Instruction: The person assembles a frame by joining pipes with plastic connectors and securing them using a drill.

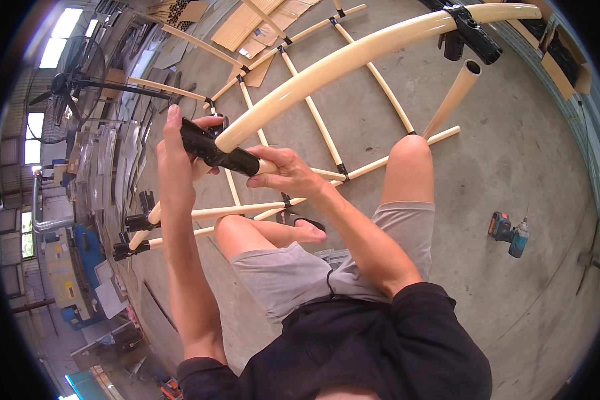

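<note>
My left hand (180, 150) is wrapped round the far left end of a black pipe joint (237, 160), thumb up along it. Out of this joint runs a long cream pipe (353, 57), rising to the upper right, where another black joint (470, 30) sits on it. My right hand (288, 172) closes on a short cream tube just where it meets the held joint. Both hands are raised in front of my knees, above a frame of cream pipes (311, 113) joined by black connectors on the floor. The fingertips behind the joint are partly hidden.
A cordless drill (511, 233) lies on the concrete floor at the right. An upright pipe (453, 97) stands beyond my right knee. Two black joints (137, 223) cap pipes at the left. A pedestal fan (63, 87), flat cardboard (250, 30) and an open carton (567, 63) are around.
</note>
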### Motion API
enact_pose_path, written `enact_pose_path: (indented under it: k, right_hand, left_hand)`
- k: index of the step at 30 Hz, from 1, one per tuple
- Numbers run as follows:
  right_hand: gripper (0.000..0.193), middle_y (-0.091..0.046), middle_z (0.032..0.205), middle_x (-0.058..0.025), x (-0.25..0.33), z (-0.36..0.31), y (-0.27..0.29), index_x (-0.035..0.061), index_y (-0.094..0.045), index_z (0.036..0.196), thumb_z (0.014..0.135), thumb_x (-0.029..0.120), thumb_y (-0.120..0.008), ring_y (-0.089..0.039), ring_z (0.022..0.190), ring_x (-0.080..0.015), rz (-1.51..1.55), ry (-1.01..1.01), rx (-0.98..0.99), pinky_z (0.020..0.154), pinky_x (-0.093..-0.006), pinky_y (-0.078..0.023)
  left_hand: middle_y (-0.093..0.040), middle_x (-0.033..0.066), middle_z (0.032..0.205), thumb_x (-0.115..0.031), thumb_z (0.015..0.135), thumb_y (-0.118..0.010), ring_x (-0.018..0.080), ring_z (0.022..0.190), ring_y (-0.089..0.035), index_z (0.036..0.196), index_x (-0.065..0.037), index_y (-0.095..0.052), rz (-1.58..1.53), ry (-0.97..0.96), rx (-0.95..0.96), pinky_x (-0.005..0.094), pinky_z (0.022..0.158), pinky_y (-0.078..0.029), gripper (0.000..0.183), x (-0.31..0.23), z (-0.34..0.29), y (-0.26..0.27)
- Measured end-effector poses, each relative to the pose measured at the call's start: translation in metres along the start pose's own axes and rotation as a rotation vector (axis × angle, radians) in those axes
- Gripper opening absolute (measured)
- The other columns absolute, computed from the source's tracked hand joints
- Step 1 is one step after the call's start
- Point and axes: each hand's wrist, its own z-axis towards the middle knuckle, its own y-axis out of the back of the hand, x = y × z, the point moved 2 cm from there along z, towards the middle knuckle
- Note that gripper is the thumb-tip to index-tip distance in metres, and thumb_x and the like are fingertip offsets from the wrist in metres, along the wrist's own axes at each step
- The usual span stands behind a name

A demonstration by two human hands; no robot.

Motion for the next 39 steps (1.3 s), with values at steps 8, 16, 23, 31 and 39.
enact_pose_path:
  k: [8,16,23,31,39]
  right_hand:
    - [0.047,-0.070,0.089,-0.0072,0.008,-0.002,-0.008,0.0116,-0.063,0.120,0.079,0.023,-0.083,-0.068,0.077,-0.0215,-0.259,0.154,-0.150,0.070,-0.0346,-0.053]
    - [0.045,-0.067,0.080,-0.0105,0.008,0.000,-0.029,0.0055,-0.057,0.106,0.074,0.021,-0.084,-0.068,0.064,-0.0252,-0.575,0.416,-0.586,0.055,-0.0338,-0.052]
    - [0.038,-0.065,0.076,-0.0102,0.009,0.001,-0.028,0.0032,-0.056,0.102,0.078,0.016,-0.082,-0.066,0.061,-0.0274,-0.715,0.442,-0.495,0.053,-0.0361,-0.053]
    - [0.036,-0.065,0.073,-0.0143,0.003,0.004,-0.024,0.0007,-0.054,0.101,0.080,0.016,-0.079,-0.067,0.060,-0.0313,-0.648,0.431,-0.411,0.052,-0.0374,-0.052]
    - [0.036,-0.065,0.067,-0.0140,0.006,0.007,-0.020,0.0012,-0.054,0.098,0.077,0.018,-0.079,-0.068,0.058,-0.0311,-0.656,0.398,-0.369,0.049,-0.0379,-0.052]
  left_hand:
    - [-0.066,0.0096,0.069,-0.074,0.094,-0.034,0.0156,0.061,-0.064,0.102,0.005,-0.071,0.034,0.030,0.012,0.0266,0.050,-0.049,0.088,0.000,0.005,0.003]
    - [-0.067,0.0103,0.068,-0.081,0.091,-0.031,0.0159,0.057,-0.064,0.101,0.006,-0.072,0.088,0.012,-0.019,0.0251,0.049,-0.049,0.097,-0.003,0.007,-0.001]
    - [-0.067,0.0104,0.069,-0.079,0.094,-0.028,0.0151,0.057,-0.063,0.100,0.008,-0.072,0.088,-0.022,-0.012,0.0256,0.048,-0.049,0.097,-0.001,0.008,0.000]
    - [-0.067,0.0098,0.070,-0.068,0.098,-0.030,0.0150,0.062,-0.064,0.102,0.005,-0.072,0.072,-0.008,-0.027,0.0272,0.052,-0.050,0.084,-0.003,0.004,-0.002]
    - [-0.064,0.0085,0.072,-0.056,0.098,-0.034,0.0156,0.062,-0.062,0.103,0.003,-0.071,0.007,-0.051,0.001,0.0279,0.050,-0.047,0.069,-0.002,-0.003,-0.004]
